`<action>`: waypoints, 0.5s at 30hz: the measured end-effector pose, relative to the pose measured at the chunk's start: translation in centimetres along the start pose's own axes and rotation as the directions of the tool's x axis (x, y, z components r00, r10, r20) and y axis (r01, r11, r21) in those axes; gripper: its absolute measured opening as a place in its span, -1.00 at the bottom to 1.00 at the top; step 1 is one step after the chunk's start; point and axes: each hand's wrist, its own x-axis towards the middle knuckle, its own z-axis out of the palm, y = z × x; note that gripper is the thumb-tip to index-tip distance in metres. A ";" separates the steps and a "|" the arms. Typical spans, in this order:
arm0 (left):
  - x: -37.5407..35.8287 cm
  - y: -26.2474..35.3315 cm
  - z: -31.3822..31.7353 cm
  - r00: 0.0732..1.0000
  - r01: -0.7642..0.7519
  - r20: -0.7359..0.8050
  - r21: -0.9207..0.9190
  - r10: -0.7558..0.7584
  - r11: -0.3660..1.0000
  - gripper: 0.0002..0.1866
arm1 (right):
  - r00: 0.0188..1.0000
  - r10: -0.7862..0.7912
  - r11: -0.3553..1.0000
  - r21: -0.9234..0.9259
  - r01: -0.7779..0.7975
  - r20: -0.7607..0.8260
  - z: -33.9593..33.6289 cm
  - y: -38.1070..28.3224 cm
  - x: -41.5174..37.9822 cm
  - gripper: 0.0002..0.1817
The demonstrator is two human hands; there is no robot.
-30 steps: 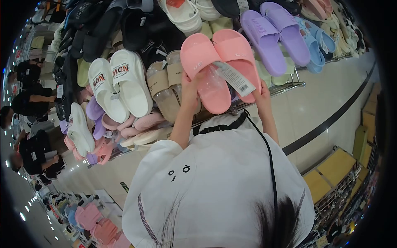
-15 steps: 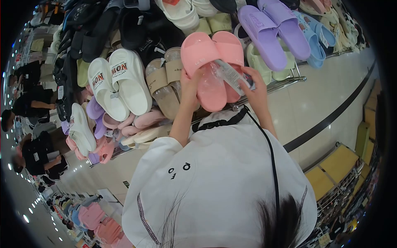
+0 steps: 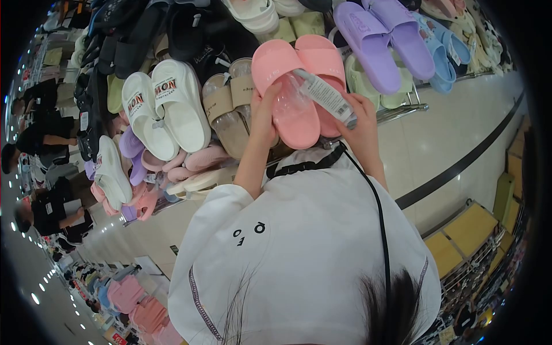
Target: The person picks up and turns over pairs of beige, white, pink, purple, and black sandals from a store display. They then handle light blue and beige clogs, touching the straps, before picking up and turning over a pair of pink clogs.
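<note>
A pair of pink slide slippers (image 3: 296, 127) is held up in front of the display, toes pointing away from me. My left hand (image 3: 265, 118) grips the left slipper by its outer side, thumb on the strap and inner sole. At the right slipper, my right hand (image 3: 360, 118) pinches the lower end of a white and grey label tag (image 3: 328, 96) with a barcode. Clear plastic wrap (image 3: 290, 95) shows inside the left slipper. Beige slides (image 3: 230, 129) lie just left of my left hand, and lilac slides (image 3: 382, 46) are beyond my right.
White slippers (image 3: 183, 109) with lettering, black slippers (image 3: 138, 40) and blue clogs (image 3: 440, 52) crowd the rack. A metal rail (image 3: 405, 112) edges it. Persons in black (image 3: 49, 213) stand at far left. Pink garments (image 3: 126, 294) are lower left, yellow-topped boxes (image 3: 468, 236) lower right.
The label tag has turned flatter towards me, so its print and barcode now show more clearly. The slippers have shifted slightly upward in view, and my right hand has moved a little to the right.
</note>
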 end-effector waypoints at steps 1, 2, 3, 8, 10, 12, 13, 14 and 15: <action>0.0 0.0 0.0 1.000 0.002 -0.002 0.002 -0.002 1.000 -0.53 | 1.000 0.003 1.000 0.002 -0.003 0.001 -0.1 -0.3 -0.1 -0.34; 0.0 0.0 0.0 1.000 0.005 -0.007 0.001 -0.005 1.000 -0.52 | 1.000 0.014 0.999 -0.048 -0.015 -0.022 -0.2 -0.9 -0.2 -0.33; 0.0 0.0 0.0 1.000 0.005 -0.011 0.000 -0.005 1.000 -0.52 | 0.999 0.023 0.995 -0.097 -0.027 -0.047 -0.3 -1.4 -0.2 -0.33; 0.2 -0.2 0.1 1.000 -0.024 0.002 0.028 0.024 0.999 -0.52 | 0.991 -0.109 0.980 -0.176 0.093 -0.083 -0.6 -1.9 0.1 -0.31; 0.2 -0.2 0.1 1.000 -0.023 -0.005 0.031 0.024 0.999 -0.53 | 0.992 -0.110 0.985 -0.143 0.100 -0.064 -0.9 -1.8 0.3 -0.30; 0.2 -0.3 0.0 1.000 -0.026 -0.015 0.023 0.026 0.999 -0.54 | 0.965 0.214 0.879 0.401 -0.259 0.154 -1.1 -1.8 0.5 -0.35; 0.1 -0.2 0.0 1.000 -0.026 -0.014 0.025 0.026 0.999 -0.54 | 0.965 0.214 0.878 0.402 -0.259 0.153 -0.8 -1.7 0.4 -0.35; 0.1 -0.1 0.1 1.000 -0.005 -0.016 -0.017 0.005 1.000 -0.55 | 0.961 0.247 0.763 0.587 -0.273 0.126 -0.3 -1.4 0.3 -0.41; 0.0 0.0 0.0 1.000 0.016 -0.016 -0.059 -0.017 0.998 -0.57 | 0.953 0.284 0.612 0.744 -0.266 0.107 0.0 -1.3 0.1 -0.46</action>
